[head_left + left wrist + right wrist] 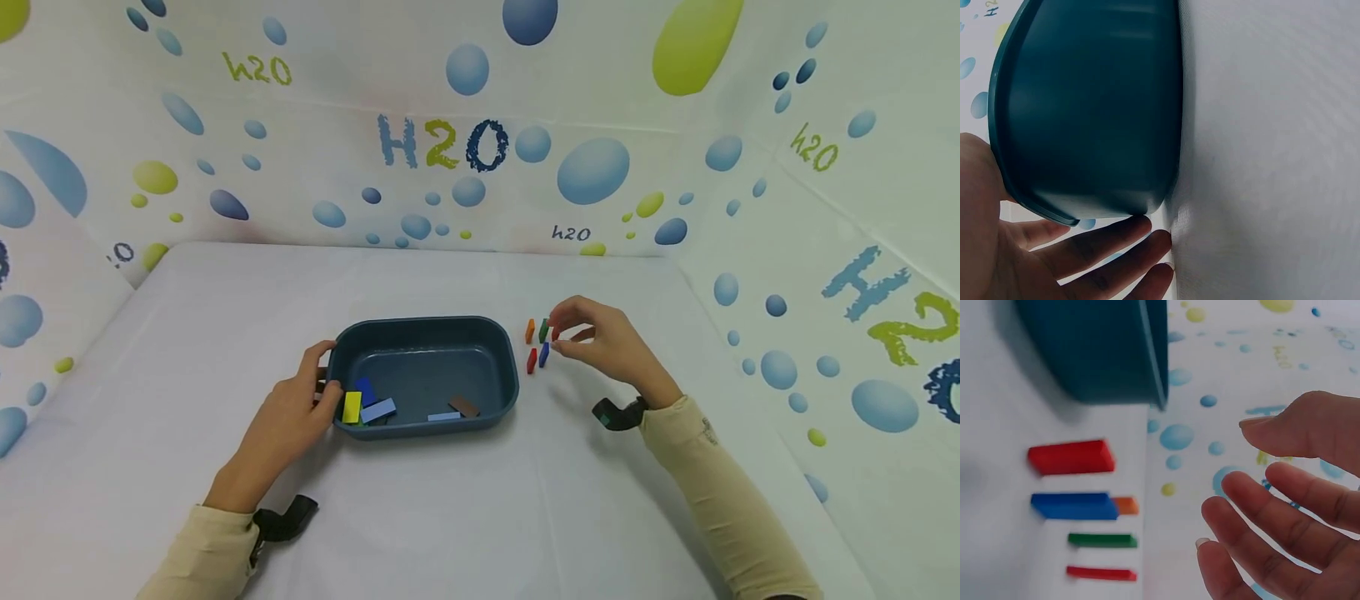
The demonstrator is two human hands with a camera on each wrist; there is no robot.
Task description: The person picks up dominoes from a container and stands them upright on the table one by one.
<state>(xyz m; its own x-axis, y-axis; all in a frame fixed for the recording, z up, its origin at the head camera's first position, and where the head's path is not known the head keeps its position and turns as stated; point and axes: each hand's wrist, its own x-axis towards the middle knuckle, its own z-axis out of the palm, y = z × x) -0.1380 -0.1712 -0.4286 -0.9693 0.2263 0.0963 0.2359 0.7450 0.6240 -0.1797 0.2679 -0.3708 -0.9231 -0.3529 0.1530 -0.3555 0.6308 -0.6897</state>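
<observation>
A beige sleeve [731, 500] leads to the right hand [609, 340], fingers parted and empty, beside upright blocks [544, 355] just right of the tray [420, 377] the left hand [287, 421] grips. A fingertip's brush or a tug on the tray could topple these closely spaced blocks. White cloth [450, 517] lies beneath; bubble-printed sheeting [337, 92] rises on three sides.

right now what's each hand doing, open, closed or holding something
Left hand: holding the dark blue bin at its left end.
Right hand: open, holding nothing, near the coloured blocks beside the bin.
</observation>
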